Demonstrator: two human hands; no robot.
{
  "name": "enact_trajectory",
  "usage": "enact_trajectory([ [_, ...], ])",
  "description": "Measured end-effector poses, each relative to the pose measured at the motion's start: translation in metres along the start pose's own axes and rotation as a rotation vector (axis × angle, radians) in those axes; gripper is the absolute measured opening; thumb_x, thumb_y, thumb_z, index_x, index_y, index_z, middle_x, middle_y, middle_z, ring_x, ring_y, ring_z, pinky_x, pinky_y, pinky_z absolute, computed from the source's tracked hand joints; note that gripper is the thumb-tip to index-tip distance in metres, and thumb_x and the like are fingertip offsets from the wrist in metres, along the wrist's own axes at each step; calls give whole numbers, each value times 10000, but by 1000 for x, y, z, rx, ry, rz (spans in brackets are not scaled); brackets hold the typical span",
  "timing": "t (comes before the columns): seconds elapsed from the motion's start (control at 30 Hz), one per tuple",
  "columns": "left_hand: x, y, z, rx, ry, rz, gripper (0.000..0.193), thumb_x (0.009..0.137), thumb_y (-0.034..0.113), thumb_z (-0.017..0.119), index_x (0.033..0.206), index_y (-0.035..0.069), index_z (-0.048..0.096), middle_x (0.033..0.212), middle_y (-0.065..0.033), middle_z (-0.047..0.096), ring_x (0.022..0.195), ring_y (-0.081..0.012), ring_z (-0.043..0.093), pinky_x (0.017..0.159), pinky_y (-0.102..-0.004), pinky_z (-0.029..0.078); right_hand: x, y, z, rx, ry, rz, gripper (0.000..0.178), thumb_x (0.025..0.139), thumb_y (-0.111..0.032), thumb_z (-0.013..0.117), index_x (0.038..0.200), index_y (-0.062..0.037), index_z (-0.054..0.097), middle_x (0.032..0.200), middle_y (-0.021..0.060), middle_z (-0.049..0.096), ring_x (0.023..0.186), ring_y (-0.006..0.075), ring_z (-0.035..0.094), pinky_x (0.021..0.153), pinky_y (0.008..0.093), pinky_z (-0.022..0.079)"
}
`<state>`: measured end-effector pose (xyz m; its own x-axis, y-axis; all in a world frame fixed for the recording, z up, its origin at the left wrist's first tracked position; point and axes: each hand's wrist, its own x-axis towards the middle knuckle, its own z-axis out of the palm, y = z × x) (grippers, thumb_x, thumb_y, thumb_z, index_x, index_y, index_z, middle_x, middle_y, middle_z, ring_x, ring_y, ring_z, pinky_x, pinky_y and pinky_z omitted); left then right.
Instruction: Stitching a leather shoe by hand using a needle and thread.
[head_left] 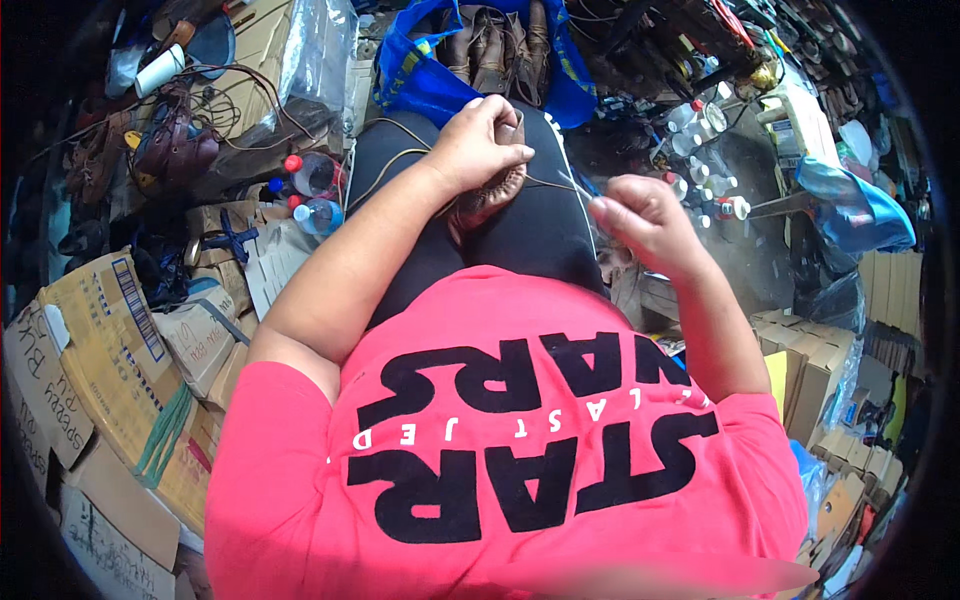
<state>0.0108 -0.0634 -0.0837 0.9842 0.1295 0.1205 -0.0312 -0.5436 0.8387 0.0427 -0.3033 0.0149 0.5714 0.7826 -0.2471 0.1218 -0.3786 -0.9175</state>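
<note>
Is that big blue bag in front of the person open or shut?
Open: the blue bag's mouth gapes wide, showing brown leather pieces inside.

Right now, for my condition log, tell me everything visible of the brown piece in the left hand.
The brown piece looks like glossy leather, rounded, with puckered ridges along one side. It slants over the black trousers, its upper part gripped and partly hidden by the left hand. A thin cord stretches from it toward the right hand. Whether it rests on the trousers is unclear.
</note>
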Motion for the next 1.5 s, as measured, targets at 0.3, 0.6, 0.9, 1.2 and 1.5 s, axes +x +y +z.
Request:
enact_trajectory([
  [0.3,17,9,-34,-467,-639,-72,238,817,85,663,1042,14,629,916,-30,654,836,-102,621,804,-254,499,33,23,17,-440,134,-157,199,799,-79,646,990,-86,701,891,123,637,805,265,637,715,329,503],
  [0.6,12,11,-46,-420,-730,-218,357,841,75,604,1194,19,622,1032,-47,666,906,-103,621,877,-259,483,43,26,19,-418,117,-125,190,784,-85,631,958,-76,708,899,143,652,838,282,648,750,338,513],
  [0.9,13,9,-44,-442,-721,-208,372,832,39,596,1203,22,617,1034,-61,672,888,-108,629,856,-274,499,42,30,35,-468,206,-203,187,799,-115,641,974,-77,697,874,141,653,839,301,643,750,339,511],
  [1.2,30,-2,-34,-434,-760,-130,285,787,62,674,1064,20,624,1020,-11,625,957,-106,576,904,-269,452,64,57,16,-58,26,-96,177,845,-31,615,1005,-58,687,976,49,603,929,156,580,849,266,446],
  [1.5,28,-5,-37,-399,-769,-57,311,759,68,703,1060,40,630,1081,-23,612,1017,-108,547,922,-279,433,71,69,10,152,-76,-16,139,869,-91,641,990,-51,699,936,10,620,921,99,557,836,247,433],
])
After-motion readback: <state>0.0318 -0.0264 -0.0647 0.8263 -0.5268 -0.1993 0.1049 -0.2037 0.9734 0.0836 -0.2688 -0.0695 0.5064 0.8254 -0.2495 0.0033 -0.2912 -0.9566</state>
